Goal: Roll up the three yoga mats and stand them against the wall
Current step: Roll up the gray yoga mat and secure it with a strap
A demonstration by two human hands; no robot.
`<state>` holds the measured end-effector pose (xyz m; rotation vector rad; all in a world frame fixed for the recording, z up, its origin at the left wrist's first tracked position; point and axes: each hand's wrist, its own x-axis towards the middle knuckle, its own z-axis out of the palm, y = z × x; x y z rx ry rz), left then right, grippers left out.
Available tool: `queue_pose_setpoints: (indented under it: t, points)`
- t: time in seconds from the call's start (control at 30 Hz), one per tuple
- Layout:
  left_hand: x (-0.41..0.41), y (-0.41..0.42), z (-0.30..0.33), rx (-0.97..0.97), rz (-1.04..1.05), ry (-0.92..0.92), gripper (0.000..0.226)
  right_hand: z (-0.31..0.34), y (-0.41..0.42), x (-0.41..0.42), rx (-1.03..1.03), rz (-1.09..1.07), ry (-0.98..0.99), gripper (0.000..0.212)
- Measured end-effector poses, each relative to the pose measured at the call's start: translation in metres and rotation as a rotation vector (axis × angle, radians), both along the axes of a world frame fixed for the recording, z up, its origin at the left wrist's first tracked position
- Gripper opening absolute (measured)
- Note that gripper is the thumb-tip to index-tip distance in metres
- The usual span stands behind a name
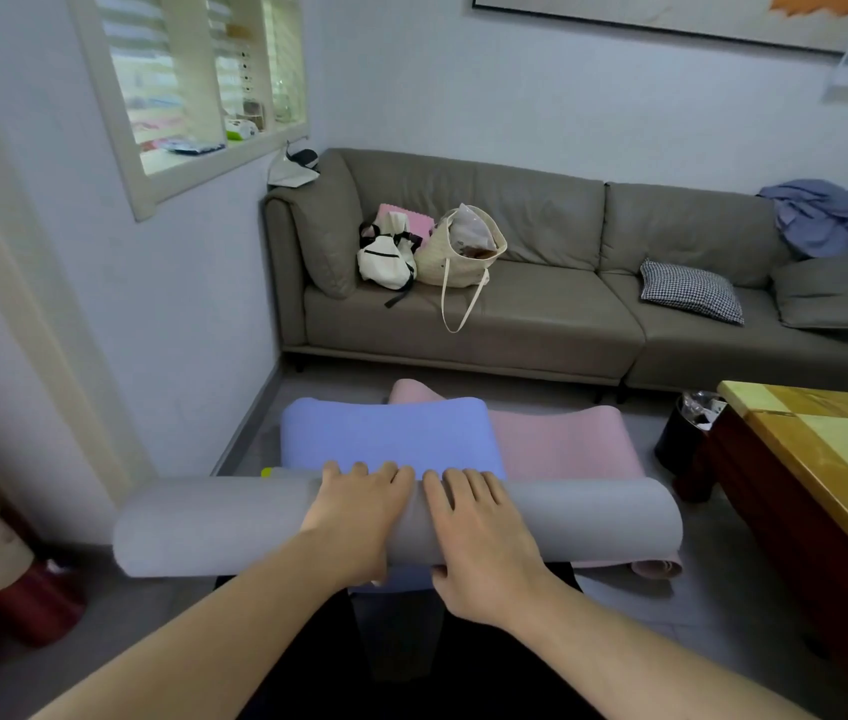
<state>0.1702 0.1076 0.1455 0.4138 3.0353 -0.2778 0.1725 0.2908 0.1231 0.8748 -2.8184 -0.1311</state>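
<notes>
Pressing down side by side at the centre of the view, the left hand and right hand lie on the grey mat, a thick roll stretched from 9 to 3 o'clock. Each grip wraps the roll: fingers bend over its far top edge, thumbs tuck beneath its near side. Under the roll, toward 12 o'clock, the blue mat lies flat on the floor, its far edge curling up. The pink mat spreads beside and partly under it toward 1 o'clock; a pink rolled end shows at 3 o'clock beneath the grey roll, probably the same mat. A wooden bench stands at 3 o'clock, with a dark bin just past its corner. Farther off, a grey sofa runs along the back wall, bearing a white backpack, a cream tote bag and a checked cushion.
</notes>
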Motion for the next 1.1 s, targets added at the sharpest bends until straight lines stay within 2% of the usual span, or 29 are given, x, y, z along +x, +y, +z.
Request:
queue_pose_setpoints:
  t: [0.13,0.2,0.4,0.5,0.63,0.73,0.87,0.97,1.1]
  points:
    - [-0.008,-0.008,0.007,0.092,-0.020,-0.107,0.077,-0.003,-0.002,0.000,0.028,-0.016,-0.011,0.099]
    - [-0.010,-0.009,0.007,0.094,-0.014,-0.128,0.078,-0.004,-0.004,-0.001,0.051,-0.036,-0.020,0.098]
    - [0.017,0.013,-0.027,0.013,0.072,0.098,0.095,0.001,-0.009,-0.011,0.070,-0.061,-0.092,0.082]
    - [0.017,0.016,-0.037,0.028,0.103,0.158,0.095,0.003,-0.012,-0.015,0.055,-0.061,-0.123,0.080]
    - [0.009,0.013,-0.025,0.066,0.083,0.097,0.085,-0.001,-0.010,-0.017,0.006,-0.056,-0.096,0.076]
    - [0.000,0.007,-0.015,0.107,0.063,0.027,0.080,-0.010,-0.006,-0.011,-0.005,-0.040,-0.025,0.086]
    - [-0.011,0.004,-0.007,0.112,0.047,-0.032,0.084,-0.018,-0.007,-0.007,0.013,-0.108,0.029,0.095]
    - [-0.006,0.009,-0.015,0.099,0.075,0.038,0.087,-0.018,-0.013,-0.010,0.048,-0.139,0.005,0.089]
    - [0.015,0.015,-0.050,0.043,0.107,0.212,0.103,-0.015,-0.015,-0.014,0.057,-0.148,-0.046,0.087]
